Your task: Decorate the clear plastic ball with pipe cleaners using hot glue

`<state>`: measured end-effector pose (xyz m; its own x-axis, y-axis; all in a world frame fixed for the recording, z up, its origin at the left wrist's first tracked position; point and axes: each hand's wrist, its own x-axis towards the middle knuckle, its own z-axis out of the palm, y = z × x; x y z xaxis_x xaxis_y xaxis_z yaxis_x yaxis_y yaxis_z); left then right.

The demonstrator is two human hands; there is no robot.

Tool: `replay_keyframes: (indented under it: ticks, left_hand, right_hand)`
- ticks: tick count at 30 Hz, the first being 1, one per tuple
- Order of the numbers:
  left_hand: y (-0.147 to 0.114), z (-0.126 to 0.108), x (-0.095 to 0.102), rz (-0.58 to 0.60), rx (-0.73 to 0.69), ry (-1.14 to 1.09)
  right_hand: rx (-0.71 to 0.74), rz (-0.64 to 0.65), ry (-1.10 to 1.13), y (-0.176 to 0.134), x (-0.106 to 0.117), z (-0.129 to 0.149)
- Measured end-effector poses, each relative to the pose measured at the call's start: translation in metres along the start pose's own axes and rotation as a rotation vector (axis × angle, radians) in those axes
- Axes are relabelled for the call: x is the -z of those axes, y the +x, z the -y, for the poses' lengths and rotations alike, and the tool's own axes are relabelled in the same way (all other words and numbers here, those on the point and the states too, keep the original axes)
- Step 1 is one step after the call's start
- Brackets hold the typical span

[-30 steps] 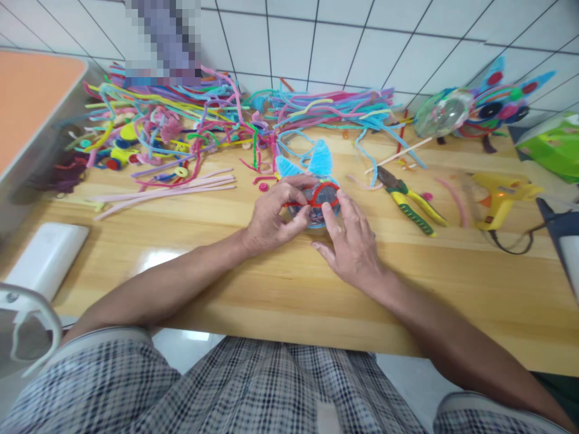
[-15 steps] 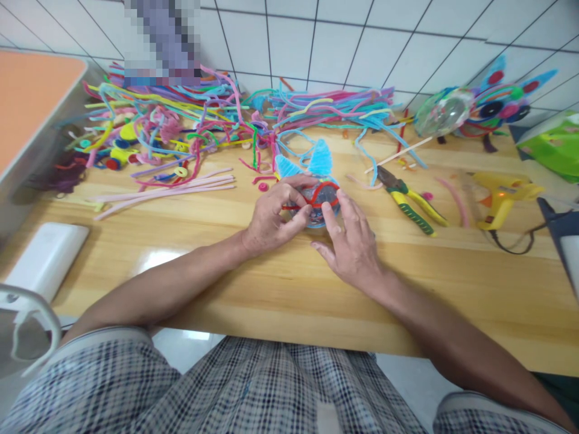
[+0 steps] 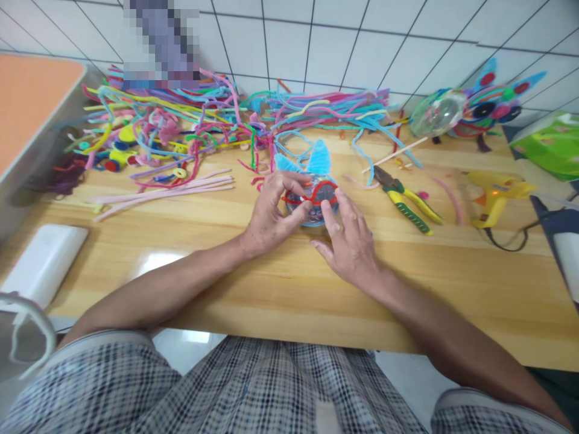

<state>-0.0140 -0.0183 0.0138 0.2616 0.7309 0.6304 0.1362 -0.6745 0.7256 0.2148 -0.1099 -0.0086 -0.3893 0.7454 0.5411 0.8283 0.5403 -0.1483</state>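
Observation:
A clear round plastic piece [image 3: 319, 220] rimmed in blue, with two pointed blue pipe-cleaner ears [image 3: 320, 158], stands on the table in front of me. Across its front lies a red pipe cleaner [image 3: 329, 183] bent into a glasses shape. My left hand [image 3: 275, 208] curls its thumb and fingers around the left loop of the red pipe cleaner. On the other side, my right hand [image 3: 351, 238] has its fingers stretched out, fingertips touching the right loop and the plastic's side. Fingers partly hide the left loop.
Heaps of coloured pipe cleaners [image 3: 332, 108] line the back wall. Right of my hands lie pliers [image 3: 409, 208], a wooden stick [image 3: 395, 155] and a yellow glue gun [image 3: 493, 193]. A finished-looking eared figure [image 3: 488, 114] stands back right. A white box [image 3: 47, 259] sits left.
My left fingers have spread a little and shifted on the red pipe cleaner, uncovering more of the left loop. The right hand stays nearly in place. The view has shifted slightly.

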Motion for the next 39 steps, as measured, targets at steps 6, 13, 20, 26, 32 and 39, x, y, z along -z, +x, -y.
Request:
replay_keyframes:
  ticks: [6,13,20,26,32,39]
  left_hand:
    - [-0.009,0.010,-0.006,-0.075,0.138,0.011]
    - [-0.016,0.032,-0.007,-0.152,0.269,-0.032]
    - [-0.006,0.034,-0.008,0.026,0.507,-0.405]
    - [-0.001,0.024,-0.007,0.130,0.553,-0.509]
    - [0.002,0.023,-0.007,0.089,0.527,-0.501]
    - [0.000,0.029,-0.008,0.108,0.465,-0.436]
  right_hand:
    - [0.002,-0.011,0.005,0.001,-0.002,-0.002]
    - [-0.008,-0.003,0.024,0.002,-0.003,-0.003]
    - [-0.027,-0.010,0.007,0.003,-0.004,-0.002]
    - [-0.025,0.003,0.019,0.001,-0.002,-0.002]
    - [-0.018,0.004,0.026,-0.001,-0.003,-0.002]
    - [-0.039,0.012,0.107,-0.002,-0.002,-0.002]
